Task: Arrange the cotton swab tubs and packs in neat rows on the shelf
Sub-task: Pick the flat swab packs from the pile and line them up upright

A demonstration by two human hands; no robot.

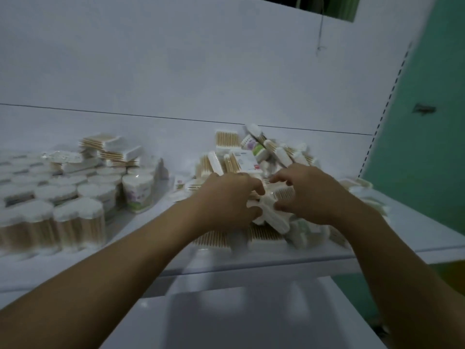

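We take the loose heap of packs (251,157) on the white shelf (156,217) as our mark. Behind the heap the back panel (176,71) rises, with the rearmost packs leaning against it. Right of the heap the shelf ends near a green wall (427,122), and a few packs lie close to that end. In front of the heap runs the shelf's front edge, with a lower shelf (226,311) beneath it. Left of the heap we see a bare strip of shelf, and beyond it the tubs (75,195) standing in rows, with flat packs (110,149) stacked on the rear ones. At the near side of the heap our left hand (226,197) and right hand (309,192) meet over one white pack (274,215). The pack lies tilted between them, and the fingers of both hands curl round it, the left from its left end, the right pinching it from above and beside. Motion blur hides the finer grip.
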